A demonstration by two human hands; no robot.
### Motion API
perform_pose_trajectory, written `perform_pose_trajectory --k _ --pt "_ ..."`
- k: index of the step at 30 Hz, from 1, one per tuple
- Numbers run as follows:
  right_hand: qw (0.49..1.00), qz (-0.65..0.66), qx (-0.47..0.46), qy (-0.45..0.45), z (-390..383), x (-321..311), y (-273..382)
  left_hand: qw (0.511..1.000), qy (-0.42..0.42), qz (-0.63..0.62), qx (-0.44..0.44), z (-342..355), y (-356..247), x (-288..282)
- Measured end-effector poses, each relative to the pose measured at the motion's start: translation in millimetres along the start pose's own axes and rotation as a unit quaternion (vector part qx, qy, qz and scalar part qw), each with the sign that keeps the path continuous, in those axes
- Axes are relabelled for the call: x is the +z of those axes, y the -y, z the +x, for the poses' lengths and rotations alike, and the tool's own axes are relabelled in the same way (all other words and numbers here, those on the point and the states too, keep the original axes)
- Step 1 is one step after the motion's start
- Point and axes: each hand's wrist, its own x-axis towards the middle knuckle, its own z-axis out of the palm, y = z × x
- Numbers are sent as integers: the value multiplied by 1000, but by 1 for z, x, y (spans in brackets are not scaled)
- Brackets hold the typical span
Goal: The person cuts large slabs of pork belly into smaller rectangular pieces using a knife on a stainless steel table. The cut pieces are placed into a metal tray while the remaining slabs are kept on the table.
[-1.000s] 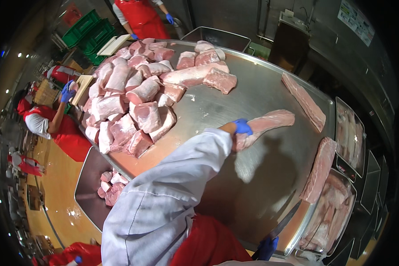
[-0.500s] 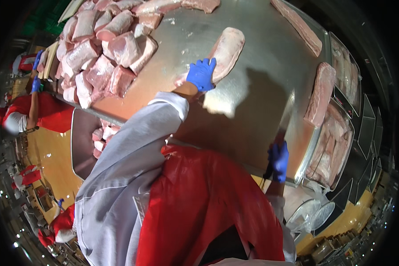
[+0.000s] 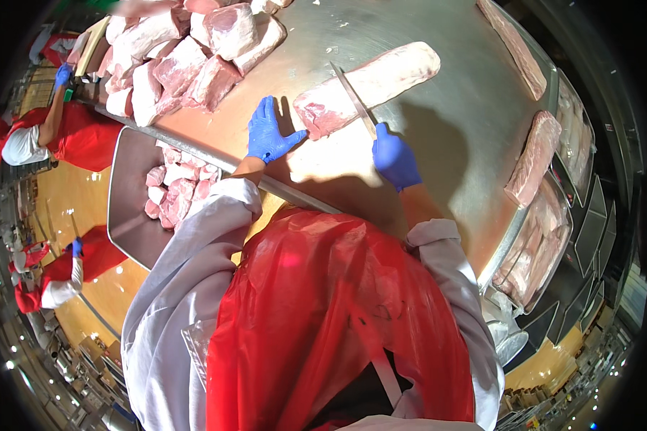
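Note:
A long pale slab of pork loin [image 3: 388,75] lies slantwise on the steel table [image 3: 323,169], its reddish cut end toward me. In a blue glove, my right hand [image 3: 397,156] is wrapped round the handle of a knife [image 3: 352,93]. The blade lies across the loin a little in from its near end. My left hand [image 3: 272,133], also gloved in blue, has its fingers spread beside that end. Its thumb points at the meat's edge; whether they touch I cannot tell.
Thick pork pieces [image 3: 187,68] are heaped at the far left. Below the table edge stands a steel tub [image 3: 131,215] with small meat chunks [image 3: 176,194]. Two meat strips [image 3: 532,154] [image 3: 514,50] lie along the right side, by trays of meat [image 3: 532,248]. Co-workers in red aprons [image 3: 86,136] stand left.
My right hand has brought the knife from the table's near right side onto the loin. My left hand has let go of the loin and shifted left. The loin sits at a flatter slant.

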Motion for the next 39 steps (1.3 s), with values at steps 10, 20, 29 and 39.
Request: perform_pose_trajectory --k 10,20,29,39 --pt "992 -106 38 63 7 -12 17 996 -25 44 71 34 -91 22" --pt "990 -95 68 83 27 -17 36 995 22 62 70 56 -84 31" --pt "985 -75 97 121 67 13 19 999 36 21 27 60 -76 22" --pt "982 -52 119 135 91 47 14 985 163 -50 -37 73 -49 5"
